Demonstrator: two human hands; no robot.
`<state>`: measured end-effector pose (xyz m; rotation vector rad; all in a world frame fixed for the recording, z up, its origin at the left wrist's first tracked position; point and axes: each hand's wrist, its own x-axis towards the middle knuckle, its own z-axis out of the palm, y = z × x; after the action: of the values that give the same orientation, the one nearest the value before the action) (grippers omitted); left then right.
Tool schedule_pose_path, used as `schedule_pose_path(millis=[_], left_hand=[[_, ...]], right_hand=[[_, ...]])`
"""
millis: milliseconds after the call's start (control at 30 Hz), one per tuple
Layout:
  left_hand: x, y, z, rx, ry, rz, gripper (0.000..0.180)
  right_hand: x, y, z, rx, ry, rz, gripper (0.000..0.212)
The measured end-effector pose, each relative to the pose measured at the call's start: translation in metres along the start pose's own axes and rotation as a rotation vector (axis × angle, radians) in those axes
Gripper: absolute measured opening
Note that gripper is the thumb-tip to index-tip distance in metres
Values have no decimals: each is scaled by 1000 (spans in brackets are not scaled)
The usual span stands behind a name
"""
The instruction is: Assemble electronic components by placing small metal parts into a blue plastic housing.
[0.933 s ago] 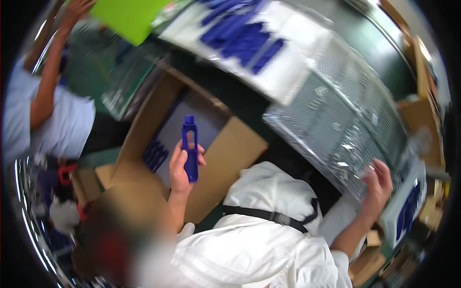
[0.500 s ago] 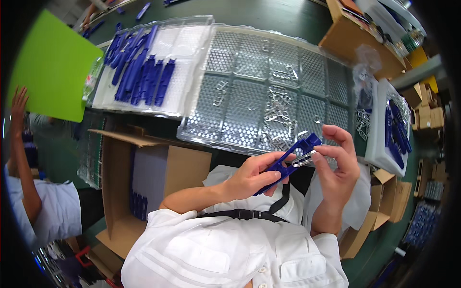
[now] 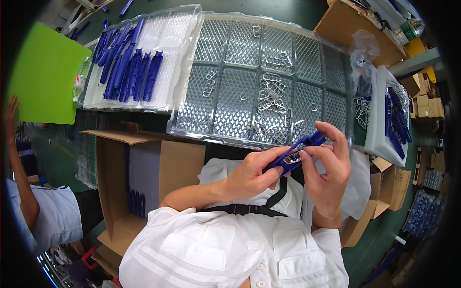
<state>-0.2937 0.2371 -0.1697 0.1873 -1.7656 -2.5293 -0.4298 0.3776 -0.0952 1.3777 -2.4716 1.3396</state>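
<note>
My left hand is closed around the lower end of a long blue plastic part, held at a slant above my lap. A small shiny metal frame piece lies against the part's open middle. My right hand pinches the metal piece's right end between thumb and forefinger. Just beyond my hands is a clear compartment tray with loose metal frame pieces, most of them in its middle column. To its left, several blue plastic parts lie side by side in a whitish tray.
An open cardboard box stands left of my lap. On the right, a white foam container holds more blue parts. A green board and a plastic bottle are at far left, near another person.
The metal piece has gone from sticking out at an angle to lying along the blue part's opening. My right fingers have come closer to it. The view has shifted slightly.
</note>
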Motion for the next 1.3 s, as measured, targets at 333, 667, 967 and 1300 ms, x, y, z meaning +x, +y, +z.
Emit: schedule_pose_path(millis=[333, 667, 967, 1300], left_hand=[[1, -12, -4, 141, 84, 47, 52], [0, -18, -3, 242, 86, 105, 41], [16, -31, 2, 238, 152, -40, 18], [14, 16, -24, 488, -50, 184, 41]], right_hand=[[7, 4, 3, -122, -137, -6, 12], [-3, 5, 8, -174, -33, 120, 43], [-18, 27, 22, -72, -218, 298, 35], [-22, 56, 23, 329, 99, -64, 39]])
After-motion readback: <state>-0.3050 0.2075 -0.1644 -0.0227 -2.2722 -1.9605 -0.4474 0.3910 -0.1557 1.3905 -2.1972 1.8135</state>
